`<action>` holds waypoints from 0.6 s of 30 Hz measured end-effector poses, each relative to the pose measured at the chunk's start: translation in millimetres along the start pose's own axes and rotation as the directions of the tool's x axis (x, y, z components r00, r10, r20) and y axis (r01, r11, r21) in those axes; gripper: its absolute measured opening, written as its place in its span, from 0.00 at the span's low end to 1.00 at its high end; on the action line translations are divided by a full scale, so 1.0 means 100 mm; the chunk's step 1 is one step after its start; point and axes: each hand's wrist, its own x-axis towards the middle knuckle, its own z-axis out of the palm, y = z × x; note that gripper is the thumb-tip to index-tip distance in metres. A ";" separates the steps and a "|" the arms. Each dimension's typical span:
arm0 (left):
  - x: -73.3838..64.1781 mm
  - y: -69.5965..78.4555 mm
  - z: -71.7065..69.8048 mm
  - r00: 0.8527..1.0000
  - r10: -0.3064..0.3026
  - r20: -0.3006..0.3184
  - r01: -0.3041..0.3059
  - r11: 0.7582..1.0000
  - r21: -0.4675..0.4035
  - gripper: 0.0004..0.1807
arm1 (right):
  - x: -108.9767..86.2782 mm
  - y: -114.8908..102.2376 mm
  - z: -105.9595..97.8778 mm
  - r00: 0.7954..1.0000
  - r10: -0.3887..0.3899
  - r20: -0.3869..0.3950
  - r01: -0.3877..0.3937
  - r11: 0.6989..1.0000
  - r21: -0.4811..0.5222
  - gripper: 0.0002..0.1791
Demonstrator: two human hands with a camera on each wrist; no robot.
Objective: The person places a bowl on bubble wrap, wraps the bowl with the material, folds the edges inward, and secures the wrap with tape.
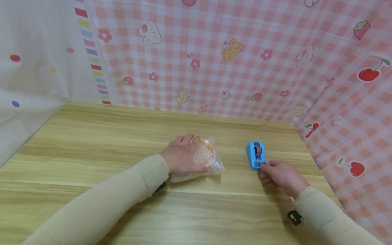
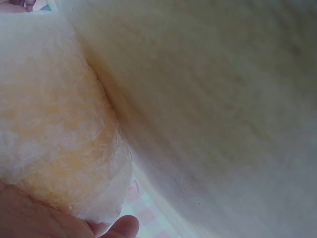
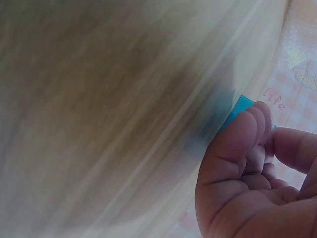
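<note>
A bubble-wrapped package [image 1: 206,153] with something orange-yellow inside lies mid-table in the head view. My left hand [image 1: 181,157] grips it from the left, thumb along the near side and fingers over the far side. The left wrist view shows the cloudy wrap [image 2: 54,119] close up. To the right stands a light blue tape dispenser [image 1: 250,157] carrying a pinkish tape roll [image 1: 258,150]. At its near end, my right hand [image 1: 282,175] pinches the tape end between thumb and forefinger, right at the cutter. In the right wrist view the fingers hide most of the dispenser [image 3: 242,105].
The wood-grain table [image 1: 128,132] reaches back to a pink checked curtain [image 1: 196,44] with cartoon prints. Another curtain [image 1: 352,143] closes the right side, and a white one [image 1: 33,61] the left. A small black item [image 1: 295,217] shows beside the right wrist.
</note>
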 end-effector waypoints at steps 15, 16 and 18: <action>0.00 0.00 0.00 1.000 0.001 0.006 -0.001 1.000 -0.008 0.65 | 0.02 -0.02 0.06 0.995 -0.027 -0.094 0.015 0.992 -0.124 0.15; 0.00 0.00 0.00 1.000 0.002 0.006 -0.002 1.000 -0.009 0.65 | 0.02 -0.02 0.06 0.995 -0.027 -0.095 0.015 0.992 -0.129 0.15; 0.00 0.00 0.00 1.000 0.003 0.006 -0.003 1.000 -0.009 0.65 | 0.02 -0.03 0.06 0.995 -0.027 -0.099 0.014 0.991 -0.133 0.15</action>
